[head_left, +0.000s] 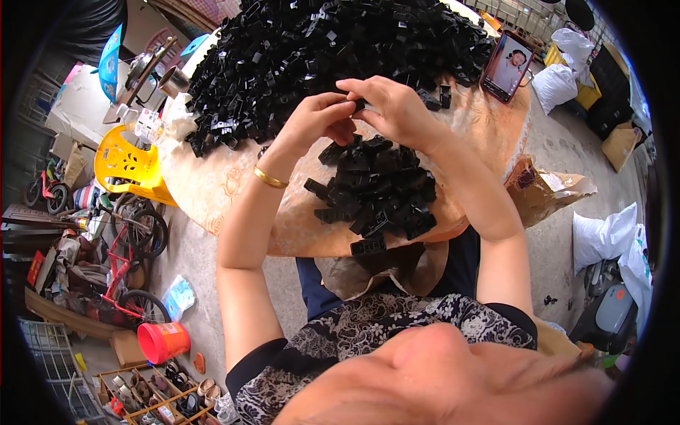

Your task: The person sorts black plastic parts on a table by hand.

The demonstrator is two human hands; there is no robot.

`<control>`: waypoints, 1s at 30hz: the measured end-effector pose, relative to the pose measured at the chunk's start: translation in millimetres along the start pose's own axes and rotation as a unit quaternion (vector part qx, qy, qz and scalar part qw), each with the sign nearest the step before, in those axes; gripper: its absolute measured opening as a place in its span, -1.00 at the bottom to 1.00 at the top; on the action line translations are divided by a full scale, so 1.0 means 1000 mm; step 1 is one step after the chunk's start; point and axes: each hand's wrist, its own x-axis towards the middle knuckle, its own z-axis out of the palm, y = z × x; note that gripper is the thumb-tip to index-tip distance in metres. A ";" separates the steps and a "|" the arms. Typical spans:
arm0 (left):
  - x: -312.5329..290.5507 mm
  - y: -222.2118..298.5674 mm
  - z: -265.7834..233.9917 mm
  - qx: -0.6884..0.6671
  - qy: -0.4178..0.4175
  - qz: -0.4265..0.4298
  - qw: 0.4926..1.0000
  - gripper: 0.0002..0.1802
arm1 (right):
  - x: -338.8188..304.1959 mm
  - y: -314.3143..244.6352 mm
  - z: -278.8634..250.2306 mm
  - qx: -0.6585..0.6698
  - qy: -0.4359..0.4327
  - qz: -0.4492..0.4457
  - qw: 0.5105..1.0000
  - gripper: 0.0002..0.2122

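Note:
My left hand (319, 122) and my right hand (395, 110) meet above the table, fingertips pinched together. Between them a small black plastic piece (360, 105) shows, mostly covered by the fingers. Just below my hands lies a small heap of black plastic parts (382, 185), close to the near edge of the table. Beyond my hands spreads a much larger pile of similar black parts (283, 64). A peach patterned tablecloth (212, 170) lies under both heaps. A gold bangle (270, 178) circles my left wrist.
A phone (507, 67) with a lit screen leans at the table's far right. An open brown paper bag (542, 188) is beside the right edge. At left stand a yellow chair (131, 159), a red bicycle (118, 273) and a red bucket (163, 343). White sacks (602, 237) lie at right.

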 end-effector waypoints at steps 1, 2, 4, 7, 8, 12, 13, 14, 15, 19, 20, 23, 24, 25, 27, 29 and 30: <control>0.001 0.000 0.001 0.010 0.008 0.007 1.000 -0.64 | 0.001 0.003 -0.002 0.015 -0.005 0.002 1.000 -0.59; 0.001 0.001 0.003 0.010 0.009 0.006 1.000 -0.64 | 0.002 0.010 -0.005 0.033 0.039 -0.028 0.998 -0.57; -0.003 0.004 0.010 0.113 0.063 0.075 0.989 -0.68 | 0.001 0.025 -0.018 0.107 0.044 0.122 0.986 -0.67; -0.008 0.004 0.017 0.249 -0.088 0.190 0.945 -0.74 | -0.009 0.060 -0.056 -0.072 -0.059 0.291 0.952 -0.71; -0.009 0.002 0.017 0.321 -0.142 0.230 0.908 -0.73 | -0.015 0.071 -0.062 -0.108 -0.092 0.305 0.942 -0.71; -0.008 0.003 0.021 0.385 -0.224 0.297 0.845 -0.64 | -0.012 0.069 -0.061 -0.217 -0.246 0.371 0.869 -0.69; -0.004 0.003 0.020 0.350 -0.213 0.249 0.878 -0.65 | -0.014 0.073 -0.058 -0.234 -0.270 0.359 0.862 -0.71; 0.001 0.004 0.019 0.314 -0.200 0.201 0.906 -0.66 | -0.015 0.075 -0.056 -0.235 -0.269 0.360 0.862 -0.71; 0.009 0.004 0.019 0.277 -0.146 0.143 0.939 -0.68 | -0.015 0.077 -0.051 -0.244 -0.270 0.355 0.861 -0.72; 0.059 0.001 0.024 0.470 0.004 0.215 0.856 -0.72 | -0.015 0.082 -0.051 -0.152 -0.148 0.358 0.909 -0.73; 0.072 -0.005 0.024 0.544 0.033 0.265 0.795 -0.75 | -0.015 0.087 -0.050 -0.078 -0.057 0.347 0.933 -0.73; 0.101 -0.013 0.037 0.694 0.072 0.255 0.670 -0.79 | -0.018 0.099 -0.048 -0.049 0.067 0.314 0.946 -0.75; 0.106 -0.015 0.041 0.768 0.085 0.194 0.605 -0.82 | -0.018 0.100 -0.048 -0.029 0.114 0.310 0.943 -0.75; 0.109 -0.016 0.042 0.768 0.083 0.197 0.604 -0.82 | -0.018 0.101 -0.047 -0.033 0.132 0.291 0.947 -0.77; 0.112 -0.016 0.048 0.795 0.112 0.198 0.562 -0.83 | -0.017 0.104 -0.040 -0.002 0.161 0.272 0.949 -0.76; 0.109 -0.011 0.049 0.763 0.106 0.242 0.590 -0.79 | -0.018 0.108 -0.037 0.069 0.155 0.254 0.952 -0.72; 0.101 -0.009 0.040 0.733 0.111 0.272 0.614 -0.76 | -0.010 0.089 -0.034 0.169 0.135 0.300 0.929 -0.70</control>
